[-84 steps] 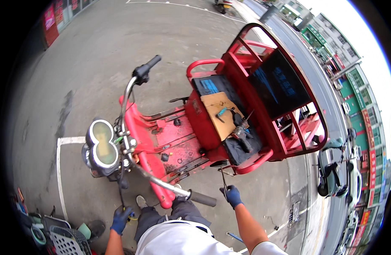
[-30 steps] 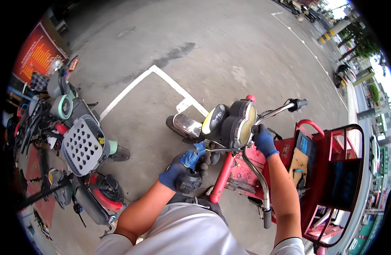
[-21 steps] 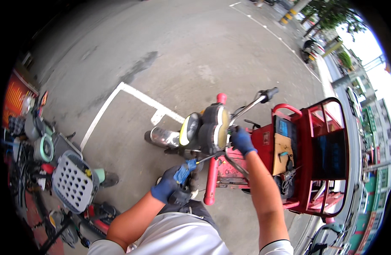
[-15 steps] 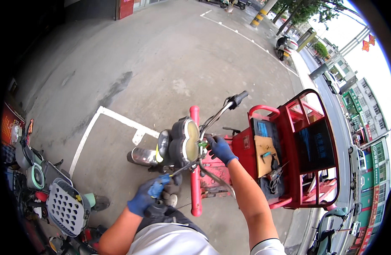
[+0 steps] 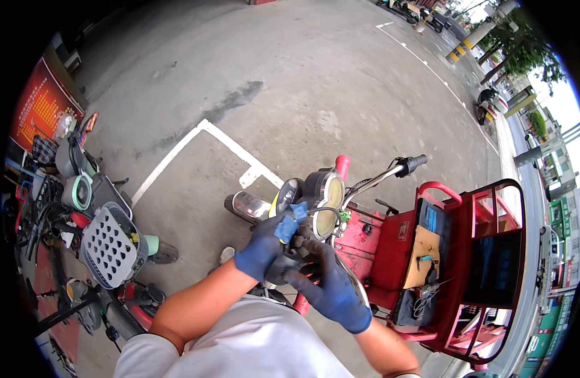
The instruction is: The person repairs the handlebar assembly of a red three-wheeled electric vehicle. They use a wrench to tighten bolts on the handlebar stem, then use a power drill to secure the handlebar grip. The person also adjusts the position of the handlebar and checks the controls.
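My left hand (image 5: 260,251), in a blue work glove, is closed around a tool with a blue and yellow handle (image 5: 291,222), which looks like a screwdriver. My right hand (image 5: 333,286), gloved in blue with darkened fingers, is close beside it, thumb and fingers apart. Dark parts between the two hands are too crowded to make out. Just beyond stands the front of a red cargo tricycle (image 5: 384,261), with a twin round gauge cluster (image 5: 328,201) and a chrome handlebar (image 5: 369,186). A green connector (image 5: 345,216) with wiring shows behind the gauges.
On the tricycle's seat lie a cardboard sheet (image 5: 421,257) and a corded power tool (image 5: 425,293). At left, parked scooters crowd round a grey perforated basket (image 5: 107,246). White lines (image 5: 236,151) mark the concrete. A striped pole (image 5: 461,51) stands far right.
My right hand has left the wiring behind the gauges and come in beside my left hand. My left hand has risen with the tool. The view has shifted left.
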The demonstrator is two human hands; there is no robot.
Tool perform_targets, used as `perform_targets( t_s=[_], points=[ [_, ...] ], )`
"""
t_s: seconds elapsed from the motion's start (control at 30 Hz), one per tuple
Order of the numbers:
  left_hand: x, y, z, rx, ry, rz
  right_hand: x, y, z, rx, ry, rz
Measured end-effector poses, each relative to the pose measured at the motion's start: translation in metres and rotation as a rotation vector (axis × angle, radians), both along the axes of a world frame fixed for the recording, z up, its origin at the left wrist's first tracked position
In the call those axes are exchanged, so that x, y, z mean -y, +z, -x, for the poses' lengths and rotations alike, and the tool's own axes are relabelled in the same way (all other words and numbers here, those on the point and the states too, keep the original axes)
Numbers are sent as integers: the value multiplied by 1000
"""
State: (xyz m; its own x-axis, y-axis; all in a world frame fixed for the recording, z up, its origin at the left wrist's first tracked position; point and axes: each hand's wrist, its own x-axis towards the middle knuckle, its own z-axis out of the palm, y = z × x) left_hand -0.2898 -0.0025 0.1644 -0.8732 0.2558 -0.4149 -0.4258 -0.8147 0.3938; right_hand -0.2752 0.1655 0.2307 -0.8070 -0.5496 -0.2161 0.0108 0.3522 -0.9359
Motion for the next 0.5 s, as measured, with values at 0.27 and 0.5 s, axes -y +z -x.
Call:
perform_targets(
  t_s=[0.27,0.5],
  points=[
    [-33,-20,23,-406,107,370,2,-24,-20,345,-370,391],
    [-38,-59,-4,-1106,-42,1068,-10,-37,-69,438,-530,765]
  ],
)
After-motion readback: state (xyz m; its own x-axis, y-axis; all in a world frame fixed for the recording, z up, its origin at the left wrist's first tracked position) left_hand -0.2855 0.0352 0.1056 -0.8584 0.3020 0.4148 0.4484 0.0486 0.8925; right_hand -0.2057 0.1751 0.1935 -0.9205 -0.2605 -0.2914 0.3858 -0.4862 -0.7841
